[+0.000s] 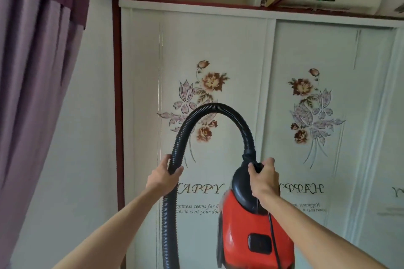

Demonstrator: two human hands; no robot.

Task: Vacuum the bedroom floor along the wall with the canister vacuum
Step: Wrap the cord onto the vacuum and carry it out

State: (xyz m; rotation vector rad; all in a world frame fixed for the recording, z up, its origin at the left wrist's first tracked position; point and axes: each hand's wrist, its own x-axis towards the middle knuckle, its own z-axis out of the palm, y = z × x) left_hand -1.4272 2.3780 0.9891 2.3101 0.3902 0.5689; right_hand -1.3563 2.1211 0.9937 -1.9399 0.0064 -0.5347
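Right hand (263,178) gripped the red plastic canister vacuum (254,228) by its black top handle, lifted before the white floral wardrobe doors (218,50). Left hand (165,176) clasped the black ribbed hose (213,109). Floor unseen; vacuuming apparently not begun.

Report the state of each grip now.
Left grip: holds the black ribbed plastic hose.
Right grip: holds the black top handle of the red plastic canister vacuum.

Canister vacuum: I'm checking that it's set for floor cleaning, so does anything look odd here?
Yes. The red canister vacuum is held up in front of the wardrobe doors. The right hand carries it at its handle, while the left hand grips the black hose. No floor is in view.
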